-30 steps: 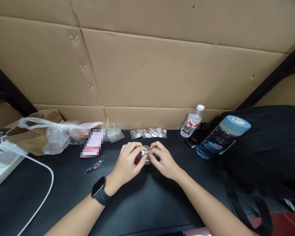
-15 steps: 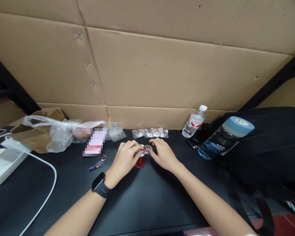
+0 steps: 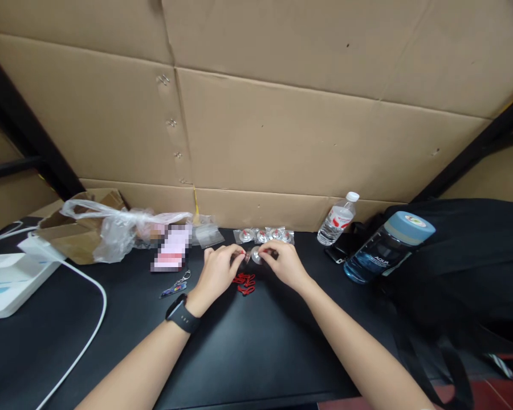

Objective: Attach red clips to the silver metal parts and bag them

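My left hand (image 3: pixel 217 272), with a black watch on its wrist, pinches a small round metal disc (image 3: pixel 247 258) between thumb and fingertips. It is tilted nearly edge-on, and its face is hard to make out. My right hand (image 3: pixel 285 265) grips a shiny silver disc (image 3: pixel 255 255) at its right edge. The two discs are close together above the black table; whether they touch I cannot tell. Red cords (image 3: pixel 245 281) lie in a small heap just in front of them. Behind my hands, several clear-wrapped silver discs with red marks (image 3: pixel 263 235) lie in a row.
A phone with a blurred screen (image 3: pixel 171 247) and a keychain (image 3: pixel 175 286) lie left, near plastic bags (image 3: pixel 115 230) and a white power strip (image 3: pixel 12 285). A water bottle (image 3: pixel 337 219), a blue-lidded bottle (image 3: pixel 387 247) and a black bag (image 3: pixel 465 267) stand right. Cardboard (image 3: pixel 260 136) walls the back.
The discs, earlier over the red cords, are now held up in fingertip pinches, and more of the cords shows. My right fingers have closed on the silver disc. The view has shifted slightly.
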A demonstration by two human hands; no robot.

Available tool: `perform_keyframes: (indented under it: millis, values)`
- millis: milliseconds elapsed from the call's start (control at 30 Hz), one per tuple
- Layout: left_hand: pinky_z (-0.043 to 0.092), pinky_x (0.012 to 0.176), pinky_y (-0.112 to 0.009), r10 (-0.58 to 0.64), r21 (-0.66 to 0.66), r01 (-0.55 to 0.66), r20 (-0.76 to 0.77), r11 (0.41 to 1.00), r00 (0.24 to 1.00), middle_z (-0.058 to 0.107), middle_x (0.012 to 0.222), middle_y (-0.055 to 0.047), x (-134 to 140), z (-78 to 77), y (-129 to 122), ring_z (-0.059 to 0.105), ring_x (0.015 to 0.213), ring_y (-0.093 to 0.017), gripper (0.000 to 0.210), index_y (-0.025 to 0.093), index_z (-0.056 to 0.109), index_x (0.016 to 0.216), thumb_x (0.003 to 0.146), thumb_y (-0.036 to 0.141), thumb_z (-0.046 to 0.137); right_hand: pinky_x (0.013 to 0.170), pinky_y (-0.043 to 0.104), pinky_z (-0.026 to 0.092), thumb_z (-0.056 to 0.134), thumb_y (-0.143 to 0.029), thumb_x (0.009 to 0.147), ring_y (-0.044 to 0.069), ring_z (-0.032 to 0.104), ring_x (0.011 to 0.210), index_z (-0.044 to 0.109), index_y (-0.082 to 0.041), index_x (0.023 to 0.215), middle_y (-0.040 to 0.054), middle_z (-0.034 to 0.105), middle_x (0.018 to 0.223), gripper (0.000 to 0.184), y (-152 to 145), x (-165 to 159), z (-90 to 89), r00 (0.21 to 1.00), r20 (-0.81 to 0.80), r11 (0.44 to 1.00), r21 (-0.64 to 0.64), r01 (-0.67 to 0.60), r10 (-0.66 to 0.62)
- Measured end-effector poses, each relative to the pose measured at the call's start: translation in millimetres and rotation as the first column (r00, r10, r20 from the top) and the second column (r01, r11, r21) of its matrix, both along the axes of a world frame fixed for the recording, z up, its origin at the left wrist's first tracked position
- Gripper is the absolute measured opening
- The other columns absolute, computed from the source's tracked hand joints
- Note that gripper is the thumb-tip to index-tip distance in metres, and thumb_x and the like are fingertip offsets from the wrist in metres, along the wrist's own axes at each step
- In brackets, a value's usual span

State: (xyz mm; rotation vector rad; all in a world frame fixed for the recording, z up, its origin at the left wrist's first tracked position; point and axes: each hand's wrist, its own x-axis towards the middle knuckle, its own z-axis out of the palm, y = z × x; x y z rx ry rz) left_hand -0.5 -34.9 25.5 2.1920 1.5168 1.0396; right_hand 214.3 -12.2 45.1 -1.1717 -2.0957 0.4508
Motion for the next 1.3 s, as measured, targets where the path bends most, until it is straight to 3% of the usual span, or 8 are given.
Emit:
perform_keyframes:
  millis: [100,200,367,533,700,1000,1133,1300]
  values:
    - [0.045,0.085,-0.033,-0.031,-0.104,0.051,0.185,0.993,0.982,0.077,0.097,0.001,8,1.8,-5,0.070,0.089,-0.019,0.016,0.025,0.069,0.096,0.095,0.032,0.055,0.083,0.034,0.053,0.064,-0.027,0.091,0.021,0.069,0.083,0.072,-0.023,0.087,0.0043,0.074,0.089,0.009,-18,-1,7.3,0.979,-0.203,1.000,0.022,-0.019,0.023]
    - [0.050,0.076,-0.029,-0.049,-0.155,0.109,0.347,0.982,0.936,0.077,0.097,-0.001,16,0.6,-9,0.071,0.088,-0.019,0.018,0.024,0.070,0.098,0.093,0.036,0.057,0.087,0.036,0.053,0.065,-0.029,0.092,0.022,0.069,0.088,0.071,-0.023,0.088,0.0050,0.074,0.091,0.009,-31,-5,7.6,0.955,-0.296,1.000,0.023,-0.006,0.013]
    - [0.052,0.073,-0.027,-0.037,-0.157,0.112,0.416,0.981,0.909,0.077,0.097,-0.002,20,-3.9,-11,0.071,0.089,-0.019,0.016,0.023,0.071,0.098,0.091,0.032,0.058,0.090,0.034,0.054,0.062,-0.027,0.093,0.020,0.068,0.092,0.068,-0.023,0.102,0.0051,0.071,0.099,0.012,-39,-9,-4.9,0.921,-0.390,0.997,-0.071,-0.030,0.000]
    - [0.051,0.084,-0.030,-0.017,-0.184,0.083,0.337,0.979,0.941,0.077,0.094,0.000,23,-0.1,-15,0.072,0.090,-0.018,0.016,0.024,0.071,0.094,0.092,0.029,0.057,0.077,0.029,0.058,0.064,-0.034,0.092,0.015,0.066,0.077,0.064,-0.024,0.118,0.0009,0.061,0.088,0.027,-37,-7,-17.3,0.857,-0.515,0.951,-0.276,-0.138,-0.025]
    - [0.044,0.095,-0.035,0.000,-0.218,0.057,0.252,0.974,0.968,0.078,0.096,0.002,23,6.5,-18,0.071,0.090,-0.018,0.019,0.026,0.073,0.096,0.094,0.028,0.054,0.075,0.033,0.063,0.066,-0.041,0.091,0.015,0.069,0.078,0.071,-0.024,0.118,0.0029,0.059,0.100,0.032,-34,-5,-25.2,0.837,-0.544,0.897,-0.394,-0.198,-0.054]
    - [0.033,0.100,-0.043,0.069,-0.281,-0.031,0.127,0.959,0.990,0.079,0.090,0.003,23,10.5,-18,0.072,0.086,-0.020,0.019,0.027,0.074,0.094,0.092,0.032,0.055,0.075,0.031,0.062,0.071,-0.044,0.087,0.014,0.069,0.077,0.071,-0.026,0.125,0.0010,0.057,0.093,0.042,-34,-5,-26.7,0.841,-0.540,0.896,-0.388,-0.218,-0.029]
    - [0.034,0.098,-0.041,0.047,-0.259,-0.014,0.121,0.966,0.992,0.079,0.092,0.003,24,10.9,-18,0.072,0.090,-0.020,0.019,0.027,0.073,0.095,0.092,0.029,0.054,0.080,0.030,0.061,0.083,-0.041,0.076,0.014,0.070,0.081,0.070,-0.029,0.126,0.0023,0.060,0.103,0.053,-34,-4,-26.7,0.851,-0.525,0.904,-0.366,-0.222,-0.004]
    - [0.034,0.095,-0.039,-0.070,-0.219,0.092,0.107,0.971,0.992,0.078,0.097,0.003,21,7.6,-15,0.070,0.092,-0.019,0.020,0.027,0.071,0.103,0.095,0.031,0.053,0.079,0.030,0.062,0.081,-0.039,0.077,0.014,0.072,0.081,0.069,-0.027,0.124,0.0074,0.059,0.125,0.049,-35,-3,-24.1,0.839,-0.544,0.913,-0.350,-0.210,-0.016]
